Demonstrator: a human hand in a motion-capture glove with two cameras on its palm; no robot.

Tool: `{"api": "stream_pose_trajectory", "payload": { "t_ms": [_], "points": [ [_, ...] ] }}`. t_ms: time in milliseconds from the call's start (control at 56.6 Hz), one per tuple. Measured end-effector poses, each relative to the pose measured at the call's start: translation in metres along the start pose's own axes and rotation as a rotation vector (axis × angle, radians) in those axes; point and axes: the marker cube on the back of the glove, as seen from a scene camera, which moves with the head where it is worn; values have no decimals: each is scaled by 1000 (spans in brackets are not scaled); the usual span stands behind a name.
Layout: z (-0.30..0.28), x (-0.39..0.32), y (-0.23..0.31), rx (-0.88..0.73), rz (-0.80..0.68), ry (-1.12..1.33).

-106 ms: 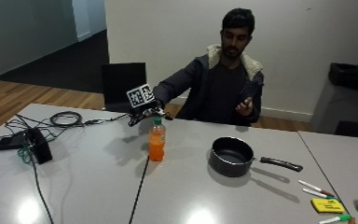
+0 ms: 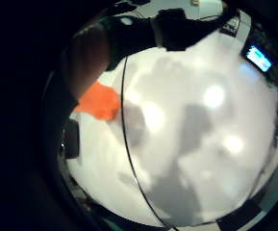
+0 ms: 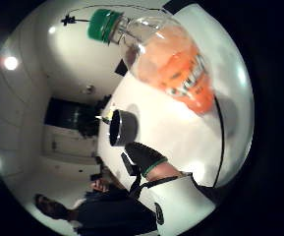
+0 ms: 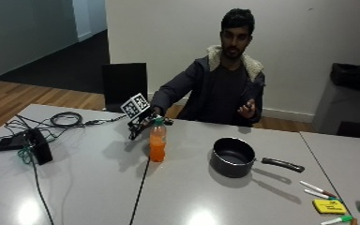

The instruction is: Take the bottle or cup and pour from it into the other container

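while gloved right hand (image 4: 144, 123) hovers beside clear plastic orange bottle (image 4: 158, 141), fingers' state unclear; round black pot (image 4: 232, 157) nearby.

Office or meeting room.
Pale grey tables (image 4: 93, 187) pushed together, a black chair (image 4: 124, 86), plain white walls (image 4: 168, 42), wood-look flooring (image 4: 18, 101), and whiteboard markers (image 4: 317, 189) beside a yellow eraser (image 4: 328, 206).

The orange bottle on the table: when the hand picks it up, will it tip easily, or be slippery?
The orange bottle is tall and narrow and stands upright, so a sideways push would probably tip it. Its clear plastic wall looks smooth, so it may be somewhat slippery. It is mostly full of orange drink under a green cap, so it is likely fairly heavy for its size.
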Motion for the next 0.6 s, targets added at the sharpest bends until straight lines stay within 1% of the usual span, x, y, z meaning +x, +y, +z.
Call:
{"api": "stream_pose_trajectory", "payload": {
  "t_ms": [35, 106, 212, 318, 424, 601],
  "points": [
    [4, 9, -8, -8, -1, -128],
    [18, 9, -20, -12, -36, -296],
    [36, 4, -38, -16, -74, -435],
    [52, 6, -48, 27, -97, -549],
    [57, 8, -53, 41, -104, -614],
    [56, 6, -51, 27, -101, -589]
  ]
}}
